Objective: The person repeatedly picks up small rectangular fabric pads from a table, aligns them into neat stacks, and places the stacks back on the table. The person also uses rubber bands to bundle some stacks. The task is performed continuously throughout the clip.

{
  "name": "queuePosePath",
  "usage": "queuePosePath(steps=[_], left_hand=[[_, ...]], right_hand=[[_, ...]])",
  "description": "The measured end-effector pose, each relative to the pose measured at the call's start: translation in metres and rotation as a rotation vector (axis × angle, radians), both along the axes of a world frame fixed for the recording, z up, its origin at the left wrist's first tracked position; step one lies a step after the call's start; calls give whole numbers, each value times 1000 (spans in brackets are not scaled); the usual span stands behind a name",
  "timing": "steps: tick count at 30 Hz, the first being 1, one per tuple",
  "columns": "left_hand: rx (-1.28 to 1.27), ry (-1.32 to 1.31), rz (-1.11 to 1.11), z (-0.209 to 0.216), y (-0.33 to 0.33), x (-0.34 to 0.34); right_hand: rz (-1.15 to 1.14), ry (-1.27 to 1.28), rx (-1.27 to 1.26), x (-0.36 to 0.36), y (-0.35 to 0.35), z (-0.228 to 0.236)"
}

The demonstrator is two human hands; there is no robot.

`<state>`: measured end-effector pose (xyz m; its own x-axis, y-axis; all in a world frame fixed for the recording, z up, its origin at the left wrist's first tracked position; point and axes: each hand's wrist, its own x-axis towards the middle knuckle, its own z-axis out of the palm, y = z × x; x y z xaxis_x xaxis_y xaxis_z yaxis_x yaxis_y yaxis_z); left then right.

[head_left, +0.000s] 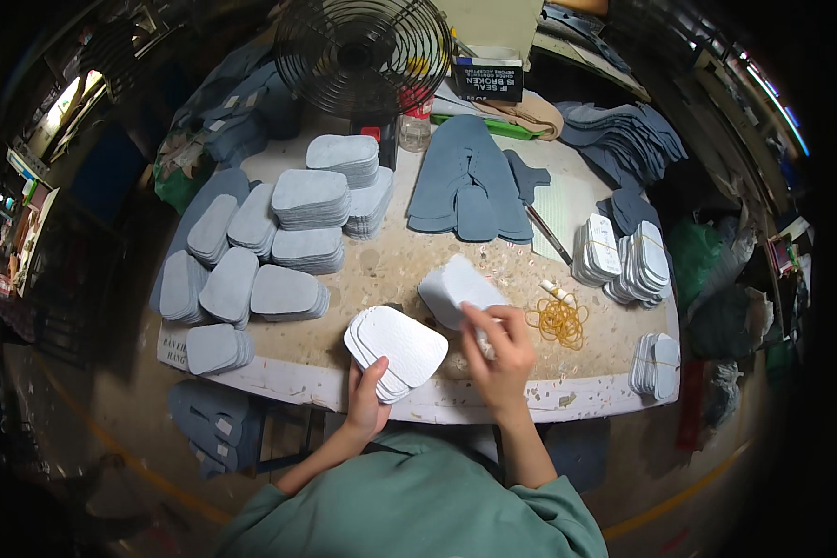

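My left hand [368, 400] grips a small fanned stack of white rounded pieces [402, 348], thumb on top of its near edge. They look like padded shoe tongue pieces with a textured face. My right hand [500, 358] hovers over the near side of a pale grey stack of similar pieces [456, 284], which stands on the table in front of me. Its fingers are bent and spread apart, slightly blurred at the tips. Something whitish shows under them, too blurred to make out. A loose pile of yellow rubber bands [558, 323] lies right of this hand.
Several pale grey stacks [311, 198] crowd the table's left side. Banded white stacks [597, 249] stand at the right, with another stack [656, 365] near the right corner. Dark blue-grey cut pieces [465, 186] lie at the back, below a black fan [363, 56] and a bottle [415, 130].
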<state>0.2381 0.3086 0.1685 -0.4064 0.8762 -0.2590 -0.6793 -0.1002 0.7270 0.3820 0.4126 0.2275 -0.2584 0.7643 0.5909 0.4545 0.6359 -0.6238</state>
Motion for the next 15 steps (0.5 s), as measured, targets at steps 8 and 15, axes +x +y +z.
queuePosePath(steps=[8,15], left_hand=[[-18,6,-28,-8,0,0],[72,-171,-47,-15,1,-6]], right_hand=[[278,314,-572,5,-16,-13],[-14,-28,53,9,0,-6]])
